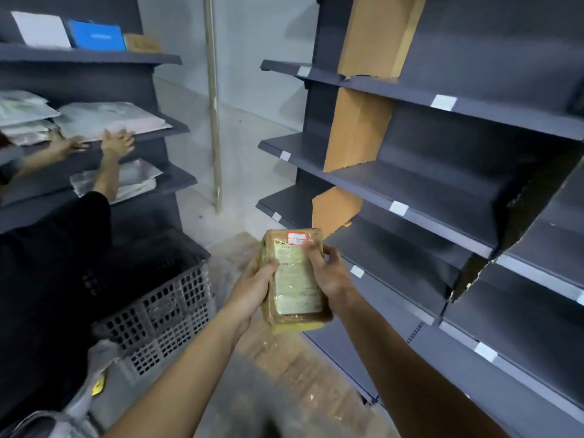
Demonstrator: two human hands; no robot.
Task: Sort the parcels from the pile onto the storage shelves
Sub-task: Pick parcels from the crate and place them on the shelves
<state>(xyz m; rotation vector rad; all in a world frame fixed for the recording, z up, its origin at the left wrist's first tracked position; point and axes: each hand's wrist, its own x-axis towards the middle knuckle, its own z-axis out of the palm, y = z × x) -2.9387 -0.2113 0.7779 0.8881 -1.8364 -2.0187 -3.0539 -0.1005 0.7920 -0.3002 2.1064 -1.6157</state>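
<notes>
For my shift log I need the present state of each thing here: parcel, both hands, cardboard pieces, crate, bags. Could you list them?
Brown parcel: held in the air, label up.
Left hand: grips the parcel's left side.
Right hand: grips the parcel's right side.
Cardboard dividers: upright on the right shelves.
Grey crate: standing on the floor.
Plastic bags: lying flat on the left shelves.

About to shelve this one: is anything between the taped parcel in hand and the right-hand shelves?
Nothing visible. The taped parcel, gripped by the left hand and right hand, sits beside the shelf boards. Only a cardboard divider stands just beyond it, at the rack's far end.
</notes>
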